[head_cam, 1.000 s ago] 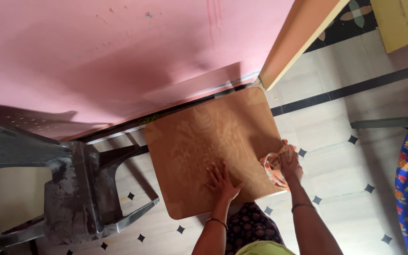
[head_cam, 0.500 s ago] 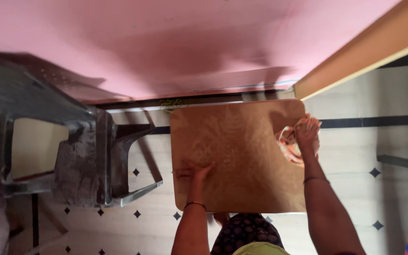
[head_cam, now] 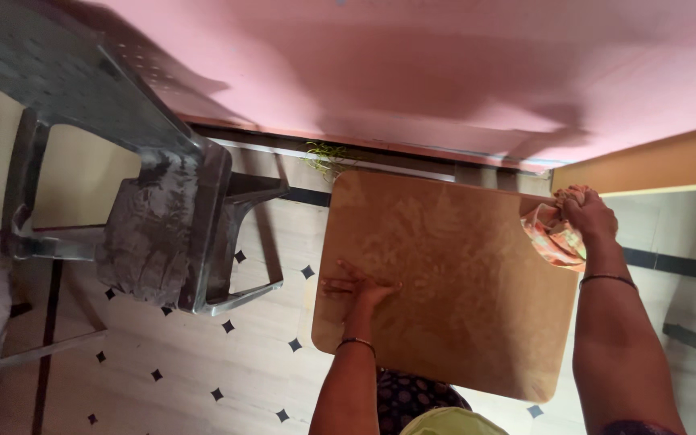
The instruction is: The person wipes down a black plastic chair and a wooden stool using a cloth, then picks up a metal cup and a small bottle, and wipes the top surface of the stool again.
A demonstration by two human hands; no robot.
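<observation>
Pressing left hand (head_cam: 360,290) flat, fingers spread, on brown desk (head_cam: 444,274); right hand (head_cam: 585,216) bunched tight around soft, limp patterned cloth (head_cam: 553,238) at the far corner. Probably light, best gripped wadded. Grey plastic chair (head_cam: 162,217) beyond left fingers.

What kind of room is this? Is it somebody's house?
Probably a room in a home. There is a pink wall, a pale tiled floor with small dark diamonds, and a grey plastic chair beside a small wooden table. The right hand holds a cloth at the table's edge.
</observation>
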